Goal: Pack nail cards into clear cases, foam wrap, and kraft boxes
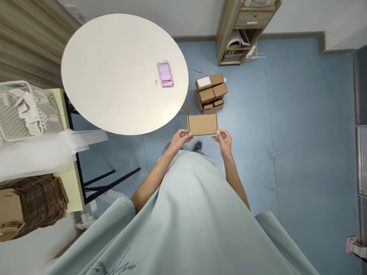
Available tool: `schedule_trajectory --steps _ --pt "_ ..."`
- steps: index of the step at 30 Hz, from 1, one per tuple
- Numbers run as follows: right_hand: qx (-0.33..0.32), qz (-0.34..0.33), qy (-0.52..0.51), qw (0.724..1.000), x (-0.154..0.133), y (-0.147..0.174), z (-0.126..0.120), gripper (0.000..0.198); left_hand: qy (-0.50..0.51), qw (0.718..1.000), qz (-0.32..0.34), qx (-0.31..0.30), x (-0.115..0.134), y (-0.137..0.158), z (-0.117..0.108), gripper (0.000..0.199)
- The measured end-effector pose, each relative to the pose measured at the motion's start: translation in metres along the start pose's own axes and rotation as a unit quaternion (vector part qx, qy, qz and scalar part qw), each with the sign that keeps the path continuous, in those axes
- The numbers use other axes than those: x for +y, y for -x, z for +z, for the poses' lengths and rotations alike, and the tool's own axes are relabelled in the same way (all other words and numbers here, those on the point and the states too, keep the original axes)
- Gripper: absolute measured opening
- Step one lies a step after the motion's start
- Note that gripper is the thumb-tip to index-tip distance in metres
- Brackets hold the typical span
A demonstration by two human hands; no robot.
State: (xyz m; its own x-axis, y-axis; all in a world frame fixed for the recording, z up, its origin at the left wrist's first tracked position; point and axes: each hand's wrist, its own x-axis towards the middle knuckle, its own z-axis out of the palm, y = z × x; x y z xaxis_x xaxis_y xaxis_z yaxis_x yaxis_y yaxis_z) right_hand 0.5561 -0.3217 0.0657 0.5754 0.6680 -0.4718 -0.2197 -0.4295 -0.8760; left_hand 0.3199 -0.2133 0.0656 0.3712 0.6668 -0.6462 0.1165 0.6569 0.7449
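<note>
A flat brown cardboard box (202, 125), closed on top, is held out in front of my body above the floor. My left hand (182, 138) grips its near left corner, thumb on the upper face. At the near right corner my right hand (223, 139) pinches it the same way, with the fingers curled at the edge. Just beyond the box, several more cardboard boxes (210, 93) are piled on the floor; a white label (203, 81) lies on one of the top ones.
To the left stands a round white table (123, 76) with a blurred-out purple item (165, 74). A side desk (70, 191) carries a white basket (20, 110) and a stack of flattened cardboard (37, 202). A wooden shelf unit (226, 34) is against the wall.
</note>
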Motion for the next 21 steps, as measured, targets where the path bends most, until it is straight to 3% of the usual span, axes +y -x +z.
schedule_trajectory --steps 3,9,14,21 --pt "-0.007 0.006 0.003 1.0 -0.002 -0.022 -0.01 0.066 -0.01 1.0 -0.016 0.001 0.006 -0.013 0.014 0.06" --pt "-0.019 0.029 0.021 0.999 -0.01 -0.068 -0.009 0.066 -0.027 0.999 -0.04 0.017 0.023 -0.058 0.021 0.062" --pt "-0.011 0.038 0.069 0.997 -0.034 -0.124 -0.012 0.063 -0.029 0.998 -0.054 0.004 0.046 -0.124 0.033 0.059" --pt "-0.022 0.047 0.136 0.989 -0.086 -0.215 -0.018 0.066 -0.053 0.997 -0.058 -0.025 0.096 -0.22 0.058 0.046"
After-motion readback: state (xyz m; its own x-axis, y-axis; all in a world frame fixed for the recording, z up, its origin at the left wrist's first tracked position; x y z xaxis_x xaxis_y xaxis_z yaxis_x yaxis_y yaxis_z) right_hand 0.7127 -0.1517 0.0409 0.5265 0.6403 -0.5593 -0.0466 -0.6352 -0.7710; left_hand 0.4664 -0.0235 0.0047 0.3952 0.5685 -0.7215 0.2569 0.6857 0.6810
